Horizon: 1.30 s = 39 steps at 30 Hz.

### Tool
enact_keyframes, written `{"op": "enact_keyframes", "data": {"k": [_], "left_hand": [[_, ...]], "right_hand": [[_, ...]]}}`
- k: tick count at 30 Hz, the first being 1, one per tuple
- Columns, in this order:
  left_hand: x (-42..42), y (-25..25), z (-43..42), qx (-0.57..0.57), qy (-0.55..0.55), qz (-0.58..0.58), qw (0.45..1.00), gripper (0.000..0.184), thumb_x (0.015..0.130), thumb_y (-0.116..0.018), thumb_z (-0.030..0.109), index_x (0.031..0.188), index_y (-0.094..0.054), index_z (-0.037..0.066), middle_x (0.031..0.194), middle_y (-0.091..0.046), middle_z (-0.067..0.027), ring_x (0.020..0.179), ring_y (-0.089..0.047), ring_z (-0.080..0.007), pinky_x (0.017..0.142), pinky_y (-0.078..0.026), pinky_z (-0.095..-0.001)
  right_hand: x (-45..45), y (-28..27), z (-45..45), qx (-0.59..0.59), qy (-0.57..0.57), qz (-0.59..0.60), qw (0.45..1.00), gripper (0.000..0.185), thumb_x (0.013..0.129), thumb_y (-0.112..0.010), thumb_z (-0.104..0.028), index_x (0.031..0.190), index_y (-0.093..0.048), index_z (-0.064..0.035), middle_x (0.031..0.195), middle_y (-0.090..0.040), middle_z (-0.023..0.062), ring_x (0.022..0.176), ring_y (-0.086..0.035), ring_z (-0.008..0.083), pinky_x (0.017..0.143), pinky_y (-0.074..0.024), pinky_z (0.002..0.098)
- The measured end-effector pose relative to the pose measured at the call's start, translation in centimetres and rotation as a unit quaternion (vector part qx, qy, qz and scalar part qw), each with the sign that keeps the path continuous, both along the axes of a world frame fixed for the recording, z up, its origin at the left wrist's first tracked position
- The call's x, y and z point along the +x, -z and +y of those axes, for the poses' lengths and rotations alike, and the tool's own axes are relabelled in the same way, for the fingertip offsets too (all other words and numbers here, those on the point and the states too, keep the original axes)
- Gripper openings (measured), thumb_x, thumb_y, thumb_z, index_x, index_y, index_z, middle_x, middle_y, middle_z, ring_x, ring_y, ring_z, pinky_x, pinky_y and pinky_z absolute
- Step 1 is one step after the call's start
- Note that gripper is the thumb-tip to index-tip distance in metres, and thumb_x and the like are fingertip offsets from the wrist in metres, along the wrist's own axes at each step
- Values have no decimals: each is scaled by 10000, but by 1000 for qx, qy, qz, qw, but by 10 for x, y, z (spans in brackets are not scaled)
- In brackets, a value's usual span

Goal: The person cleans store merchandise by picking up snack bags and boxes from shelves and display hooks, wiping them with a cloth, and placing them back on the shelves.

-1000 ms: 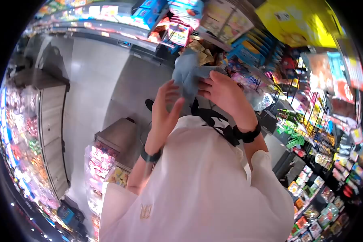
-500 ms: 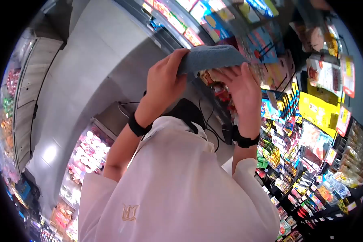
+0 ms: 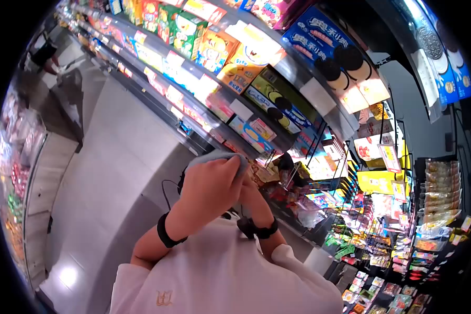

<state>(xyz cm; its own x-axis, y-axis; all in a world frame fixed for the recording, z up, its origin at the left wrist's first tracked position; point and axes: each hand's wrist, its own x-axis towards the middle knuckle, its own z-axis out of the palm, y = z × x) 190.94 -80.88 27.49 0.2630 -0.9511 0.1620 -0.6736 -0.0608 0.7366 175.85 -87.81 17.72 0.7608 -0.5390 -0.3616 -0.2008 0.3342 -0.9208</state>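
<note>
Cloth [image 3: 214, 155], gray-blue and bunched, sits near the center of the frame, clamped in the bent fingers of a person's left hand [image 3: 210, 186], its edges showing above the knuckles and along their right side. The right hand [image 3: 252, 198] comes up close behind the left and is largely hidden by it; whether its fingers are closed on the cloth cannot be told. Black bands [image 3: 165, 233] circle both wrists, and a white shirt [image 3: 230, 277] with 1 small stitched mark [image 3: 164, 298] fills the bottom of the frame. Above the hands, a store shelf [image 3: 295, 68] slants from upper left toward the right, lined with bright snack boxes [image 3: 188, 34], blue cookie boxes [image 3: 319, 34] among them. Hanging packets [image 3: 439, 196] crowd the right side, near a yellow bag [image 3: 374, 181]. Gray floor [image 3: 110, 162] stretches across the left, beside a display stand [image 3: 53, 167].
</note>
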Motion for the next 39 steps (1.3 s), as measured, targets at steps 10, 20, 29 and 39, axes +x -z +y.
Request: {"op": "enact_keyframes", "data": {"k": [10,20,29,39], "left_hand": [[41,-22,-49,22,143,-170,975,125,858,-640,208,872,-593,94,632,-596,-96,565,-619,-324,484,-474,-418],[79,-24,-87,53,351,-247,902,211,919,-577,294,887,-581,86,582,-611,-139,562,-637,-343,475,-488,-430],[139,-28,-96,25,550,-162,819,318,941,-559,337,1158,-556,104,787,-644,-125,632,-644,-337,487,-484,-440],[169,-62,-146,-156,578,71,798,316,849,-687,142,1141,-640,30,1040,-645,-152,913,-625,-324,805,-505,-388]], "right_hand": [[76,30,-36,-52,135,-128,981,489,919,-619,-137,1366,-474,1,1326,-549,122,1177,-558,233,1018,-441,356],[145,35,-47,20,345,-341,875,500,897,-640,-110,1360,-483,-3,1319,-553,100,1165,-559,213,997,-453,338],[164,33,-64,-232,308,39,922,535,864,-644,-17,1366,-461,11,1290,-561,101,1126,-564,184,958,-466,302],[143,63,50,-117,463,140,867,504,872,-637,-32,1345,-471,5,1254,-567,94,1091,-572,180,937,-475,299]]}}
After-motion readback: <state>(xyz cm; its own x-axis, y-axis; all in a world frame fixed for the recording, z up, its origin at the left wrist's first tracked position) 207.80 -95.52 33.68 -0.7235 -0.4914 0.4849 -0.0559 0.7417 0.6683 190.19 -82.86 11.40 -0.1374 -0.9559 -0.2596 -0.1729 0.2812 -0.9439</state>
